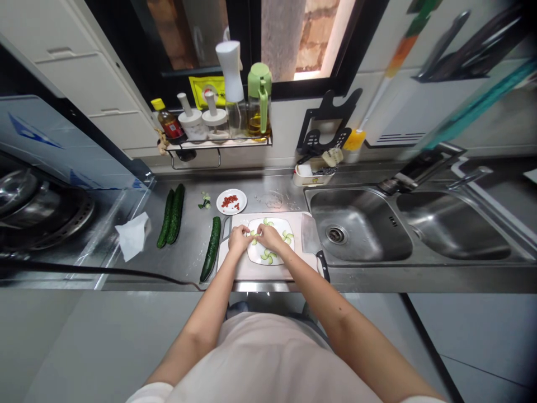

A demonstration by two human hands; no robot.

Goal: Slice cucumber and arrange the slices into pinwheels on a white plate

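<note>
A square white plate [274, 226] lies on the pale cutting board [241, 271], with cucumber slices [268, 256] fanned into small pinwheels near its sides. Over the plate's left side, my left hand [239, 240] and my right hand [271, 237] come close together. Both have their fingers pinched at thin cucumber slices there; the fingertips partly cover them. A kitchen knife [311, 235] rests along the board's right side, its black handle toward me. Just left of the board lies a whole cucumber [211, 249]. Behind it, a small white dish [232, 209] holds chopped red pieces.
Two more cucumbers [171, 215] and a crumpled white paper towel [133, 235] lie farther left. Cucumber scraps [205, 200] sit near the dish. A double sink [361, 224] is at the right. Above the counter hangs a rack [220, 143] of seasoning bottles.
</note>
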